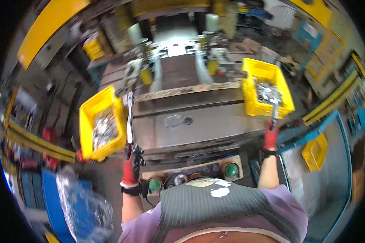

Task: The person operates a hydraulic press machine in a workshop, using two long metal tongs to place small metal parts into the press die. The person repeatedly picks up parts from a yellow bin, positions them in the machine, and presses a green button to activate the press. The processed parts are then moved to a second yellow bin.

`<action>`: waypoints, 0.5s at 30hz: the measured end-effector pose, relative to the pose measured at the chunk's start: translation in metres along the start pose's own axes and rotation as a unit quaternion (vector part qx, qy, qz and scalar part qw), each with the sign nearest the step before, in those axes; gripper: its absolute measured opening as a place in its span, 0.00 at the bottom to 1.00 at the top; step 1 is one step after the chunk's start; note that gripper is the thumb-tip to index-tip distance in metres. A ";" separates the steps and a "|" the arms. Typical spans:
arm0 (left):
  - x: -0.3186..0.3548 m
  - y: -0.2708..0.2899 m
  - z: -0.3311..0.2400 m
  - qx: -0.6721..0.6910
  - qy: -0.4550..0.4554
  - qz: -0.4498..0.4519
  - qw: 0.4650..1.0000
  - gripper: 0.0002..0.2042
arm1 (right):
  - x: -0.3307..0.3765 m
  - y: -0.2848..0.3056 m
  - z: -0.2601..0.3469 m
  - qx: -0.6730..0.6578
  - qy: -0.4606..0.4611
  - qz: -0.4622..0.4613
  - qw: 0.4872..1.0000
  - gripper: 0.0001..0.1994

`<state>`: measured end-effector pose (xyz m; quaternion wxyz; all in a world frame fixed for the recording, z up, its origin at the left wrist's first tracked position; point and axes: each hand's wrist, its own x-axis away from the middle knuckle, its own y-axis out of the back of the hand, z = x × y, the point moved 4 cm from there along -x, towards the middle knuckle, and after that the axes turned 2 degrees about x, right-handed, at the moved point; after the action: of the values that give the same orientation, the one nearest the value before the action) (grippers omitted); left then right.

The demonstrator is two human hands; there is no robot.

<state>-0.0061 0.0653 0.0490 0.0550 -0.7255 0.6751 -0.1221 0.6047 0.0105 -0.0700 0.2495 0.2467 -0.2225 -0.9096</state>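
Observation:
My left hand (131, 164), in a red and black glove, is closed round a long silver tongs-like tool (129, 123). That tool points away from me beside the left yellow bin (120, 118), and its tip is too blurred to make out. My right hand (271, 135), gloved in red, grips a second silver tongs-like tool (275, 110). Its far end reaches into the right yellow bin (288, 91), over a heap of small metal parts (267, 91). More shiny parts (104, 128) fill the bottom of the left bin. Between the bins lies a flat metal piece (173, 120) on the press bed.
A press with a lit die area (176, 49) stands ahead beyond the steel bed (215, 119). Close to my body, a control panel (198, 170) carries green buttons. Yellow guard rails (40, 142) flank me. At the right is a blue-edged metal trough (318, 190) with a small yellow bin (315, 152).

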 end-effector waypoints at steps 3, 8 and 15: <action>0.016 0.032 -0.029 -0.017 -0.078 -0.080 0.994 0.12 | 0.005 0.001 0.011 -0.033 0.030 0.001 0.999 0.18; 0.022 0.101 0.005 0.022 -0.165 -0.168 0.972 0.13 | 0.005 -0.016 0.010 -0.034 -0.001 0.028 0.999 0.22; 0.013 0.112 0.036 0.080 0.049 -0.142 0.985 0.17 | 0.013 -0.015 0.010 -0.030 -0.006 0.029 0.999 0.21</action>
<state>-0.1048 0.0405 -0.0118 0.0623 -0.8003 0.5552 -0.2177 0.5836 0.0178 -0.0747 0.2814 0.2269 -0.2040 -0.9098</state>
